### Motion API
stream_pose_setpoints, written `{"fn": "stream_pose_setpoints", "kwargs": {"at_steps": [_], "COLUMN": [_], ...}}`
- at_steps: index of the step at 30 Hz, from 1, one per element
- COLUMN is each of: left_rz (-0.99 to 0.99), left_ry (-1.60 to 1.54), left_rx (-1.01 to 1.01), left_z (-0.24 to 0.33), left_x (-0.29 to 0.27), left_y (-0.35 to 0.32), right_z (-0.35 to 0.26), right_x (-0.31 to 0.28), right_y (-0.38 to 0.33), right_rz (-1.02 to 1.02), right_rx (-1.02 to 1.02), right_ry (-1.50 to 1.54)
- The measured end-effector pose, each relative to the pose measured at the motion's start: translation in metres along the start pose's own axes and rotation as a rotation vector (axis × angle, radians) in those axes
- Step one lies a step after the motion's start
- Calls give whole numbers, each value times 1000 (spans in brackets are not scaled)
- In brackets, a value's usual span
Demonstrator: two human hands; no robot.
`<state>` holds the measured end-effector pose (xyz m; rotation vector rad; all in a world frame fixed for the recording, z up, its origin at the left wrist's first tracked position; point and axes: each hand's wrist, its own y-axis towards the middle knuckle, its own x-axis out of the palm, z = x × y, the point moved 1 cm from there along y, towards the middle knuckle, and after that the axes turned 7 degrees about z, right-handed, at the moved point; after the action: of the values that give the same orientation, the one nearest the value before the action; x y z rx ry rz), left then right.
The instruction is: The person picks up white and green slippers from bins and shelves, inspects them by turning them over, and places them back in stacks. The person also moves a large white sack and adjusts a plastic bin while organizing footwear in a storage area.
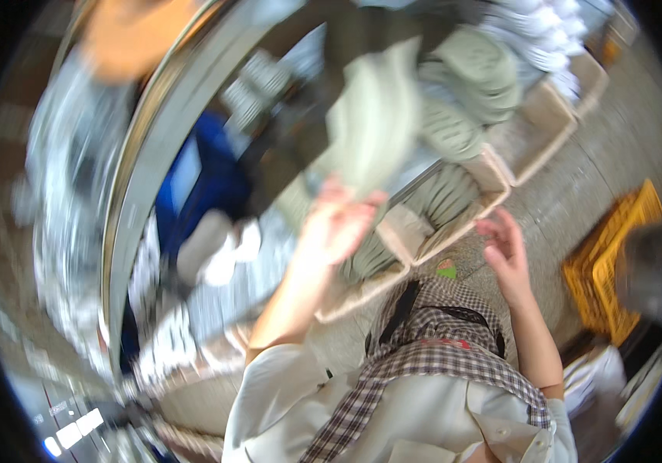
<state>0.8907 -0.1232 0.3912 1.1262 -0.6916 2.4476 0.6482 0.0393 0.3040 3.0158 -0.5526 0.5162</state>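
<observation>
A pale green shoe sole (377, 116), smeared by motion, stands up from my left hand (340, 224). Its lower end lies between the thumb and fingers, which look closed on it, though blur softens the grip. My right hand (507, 251) is raised at the near edge of a beige bin (494, 181), with its fingers apart and slightly curled around nothing. Several pale green soles (443, 197) stand on edge in that bin. More pale green soles (479, 73) are piled just beyond it.
White soles (539, 31) are stacked at the far right, beside another beige bin (543, 143). A yellow crate (612, 266) stands on the floor to the right. Along the left runs a curved metal edge (142, 147), with a blue thing (206, 174) beyond it.
</observation>
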Motion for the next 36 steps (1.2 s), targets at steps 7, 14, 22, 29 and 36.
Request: {"fn": "stream_pose_setpoints", "kwargs": {"at_steps": [7,14,22,29,36], "left_rz": [-43,-196,88,200,265], "left_ry": [157,1402,795,354,389], "left_rx": [-254,35,-85,-589,-650], "left_z": [-133,-164,-190,-228,-232], "left_x": [8,14,2,-76,-118], "left_y": [-136,-175,-124,-118,-111], "right_z": [2,-6,-19,22,44], "right_x": [26,-5,16,9,14], "right_y": [-53,-136,-162,-157,-157], "right_rz": [144,88,93,103,137], "right_rx": [120,253,554,1003,1116], "right_ry": [660,797,684,664,676]}}
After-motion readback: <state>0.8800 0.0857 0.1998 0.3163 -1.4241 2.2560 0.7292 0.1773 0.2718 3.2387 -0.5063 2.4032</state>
